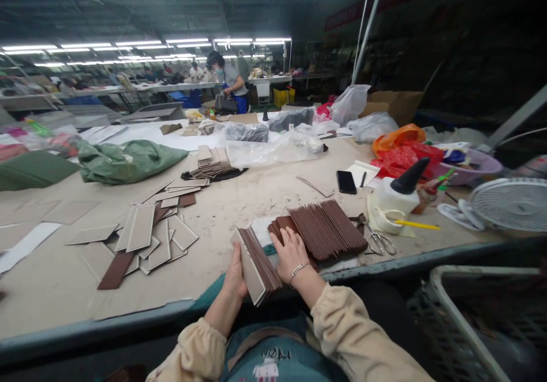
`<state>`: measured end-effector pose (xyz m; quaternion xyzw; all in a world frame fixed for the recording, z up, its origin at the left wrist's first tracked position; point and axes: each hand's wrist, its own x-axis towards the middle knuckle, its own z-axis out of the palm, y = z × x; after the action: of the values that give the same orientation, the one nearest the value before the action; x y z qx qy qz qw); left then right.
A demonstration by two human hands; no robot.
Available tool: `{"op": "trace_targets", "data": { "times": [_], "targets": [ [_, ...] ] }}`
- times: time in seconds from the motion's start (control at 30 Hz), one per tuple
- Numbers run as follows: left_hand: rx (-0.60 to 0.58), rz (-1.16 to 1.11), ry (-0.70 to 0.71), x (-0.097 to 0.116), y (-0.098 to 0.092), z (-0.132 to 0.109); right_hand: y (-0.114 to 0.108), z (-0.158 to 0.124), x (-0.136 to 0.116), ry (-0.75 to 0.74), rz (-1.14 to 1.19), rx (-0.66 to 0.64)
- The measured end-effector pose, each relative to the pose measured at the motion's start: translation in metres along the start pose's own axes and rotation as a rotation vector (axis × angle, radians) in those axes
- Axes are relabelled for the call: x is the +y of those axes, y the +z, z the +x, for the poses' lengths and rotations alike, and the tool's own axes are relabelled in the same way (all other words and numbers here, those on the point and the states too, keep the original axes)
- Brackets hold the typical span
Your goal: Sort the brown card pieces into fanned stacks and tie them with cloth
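Observation:
My left hand (236,272) is wrapped around a stack of thin rectangular panels (256,259), tilted above the table's front edge. The outermost panel shows a beige face with a pale border; the others show brown edges. My right hand (293,254), with a silver bracelet at its wrist, is just right of that stack. Its fingers lie spread over a few leaning brown panels (280,222), and its thumb is hidden. Beside them is a tightly packed row of brown panels (329,228). Loose beige and brown panels (143,228) are scattered to the left.
Scissors (380,242), a white bottle with a black cone top (395,194), a yellow pencil (416,224) and a phone (346,182) lie right. A white fan (513,205) stands farther right. Green cloth (128,160) and plastic bags (273,148) lie behind. A person (233,80) works beyond.

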<state>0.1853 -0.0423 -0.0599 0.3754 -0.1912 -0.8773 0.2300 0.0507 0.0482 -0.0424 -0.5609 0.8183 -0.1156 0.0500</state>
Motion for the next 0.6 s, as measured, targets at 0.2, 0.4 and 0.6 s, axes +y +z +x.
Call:
{"op": "trace_targets", "data": {
  "times": [0.2, 0.4, 0.6],
  "targets": [
    [0.045, -0.040, -0.016, -0.011, 0.006, 0.005, 0.027, 0.009, 0.000, 0.024, -0.064, -0.034],
    [0.008, -0.004, -0.060, -0.011, 0.010, 0.010, 0.001, 0.007, 0.007, 0.058, -0.074, -0.018],
    [-0.008, 0.022, -0.101, -0.023, 0.043, 0.024, -0.024, 0.001, 0.033, 0.134, -0.068, 0.050]
  ]
}}
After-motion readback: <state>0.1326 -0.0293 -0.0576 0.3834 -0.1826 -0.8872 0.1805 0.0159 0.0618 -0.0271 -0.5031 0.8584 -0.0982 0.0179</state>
